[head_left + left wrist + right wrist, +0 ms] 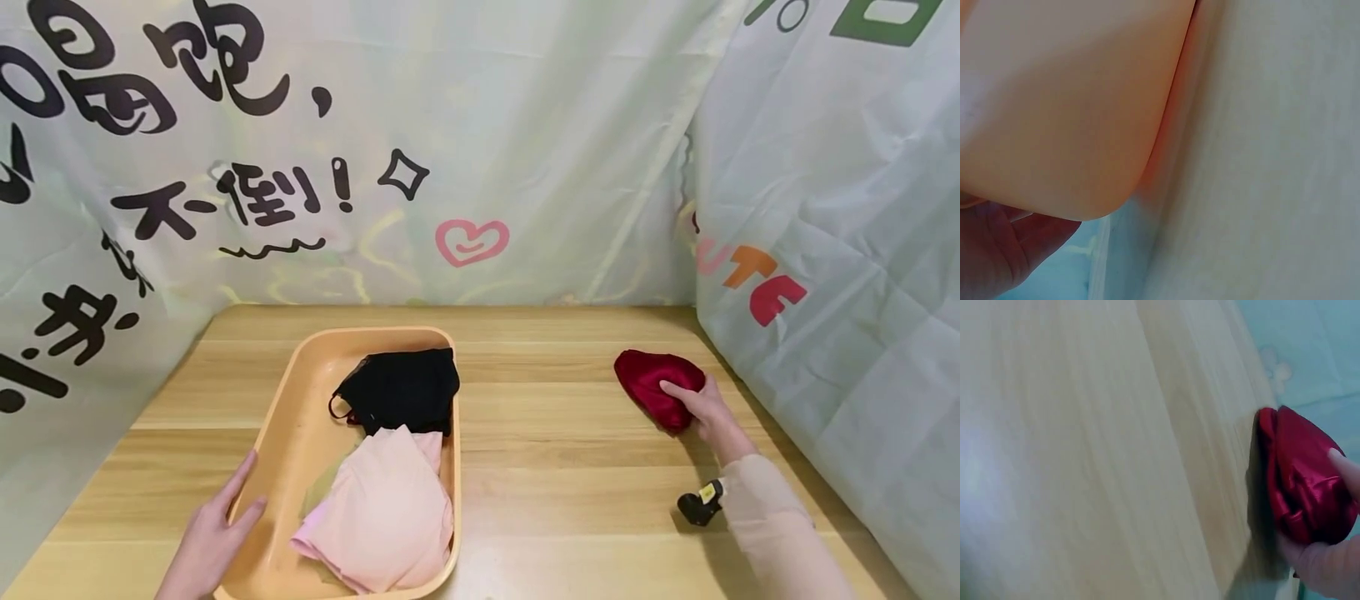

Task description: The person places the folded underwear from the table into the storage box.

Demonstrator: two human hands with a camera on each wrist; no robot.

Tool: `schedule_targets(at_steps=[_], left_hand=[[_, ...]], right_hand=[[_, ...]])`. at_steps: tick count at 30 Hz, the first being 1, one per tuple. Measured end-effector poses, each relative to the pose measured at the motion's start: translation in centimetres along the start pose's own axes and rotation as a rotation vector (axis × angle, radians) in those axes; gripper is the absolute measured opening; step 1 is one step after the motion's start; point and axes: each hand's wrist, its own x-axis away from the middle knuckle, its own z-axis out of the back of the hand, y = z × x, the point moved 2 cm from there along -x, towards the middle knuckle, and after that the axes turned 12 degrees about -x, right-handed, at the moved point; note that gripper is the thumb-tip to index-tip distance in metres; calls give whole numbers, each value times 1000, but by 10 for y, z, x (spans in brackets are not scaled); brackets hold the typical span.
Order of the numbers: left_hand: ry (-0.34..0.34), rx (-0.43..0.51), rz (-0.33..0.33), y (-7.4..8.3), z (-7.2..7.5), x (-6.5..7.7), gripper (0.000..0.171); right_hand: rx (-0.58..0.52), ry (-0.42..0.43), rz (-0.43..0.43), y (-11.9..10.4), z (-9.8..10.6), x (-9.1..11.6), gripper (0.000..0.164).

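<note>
In the head view my right hand (pixel 697 404) pinches a folded dark red satin bra (pixel 648 379) at the right of the table, thumb on top. Up close in the right wrist view, the bra (pixel 1310 475) shows its stacked, rounded layers, fingers beneath. My left hand (pixel 213 529) grips the left rim of an orange plastic tray (pixel 281 417), thumb inside. From the left wrist, fingers (pixel 1047 234) appear against the tray's outer wall (pixel 1072 150). Inside the tray lie a folded black bra (pixel 401 387) with a strap loop and a pale pink folded garment (pixel 386 517).
Olive and lilac cloth edges peek from under the pink garment. The tray rests on a wood-grain table (pixel 540 467). Printed cloth hangs (pixel 570 167) along the back and sides. A small black camera (pixel 699 504) is attached at the right wrist.
</note>
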Motion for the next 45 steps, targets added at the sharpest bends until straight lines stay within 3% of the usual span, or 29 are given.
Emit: schedule_targets(at_steps=[4, 7, 13, 20, 25, 35, 45], left_hand=[[11, 1, -6, 1, 0, -1, 58], [7, 9, 4, 1, -1, 0, 58], [5, 17, 7, 0, -1, 0, 58], [5, 32, -13, -2, -1, -1, 59], [-7, 39, -9, -3, -1, -1, 60], [2, 39, -21, -1, -2, 0, 60], [-1, 48, -8, -1, -1, -1, 60]], right_hand=[[-146, 15, 21, 1, -8, 2, 87], [-237, 76, 9, 0, -16, 5, 82], [-400, 178, 65, -7, -31, 8, 68], [-523, 128, 31, -11, -45, 16, 69], [-596, 103, 63, -16, -56, 21, 68], [-564, 5, 133, -18, -88, 32, 67], [-559, -17, 163, -17, -108, 36, 57]])
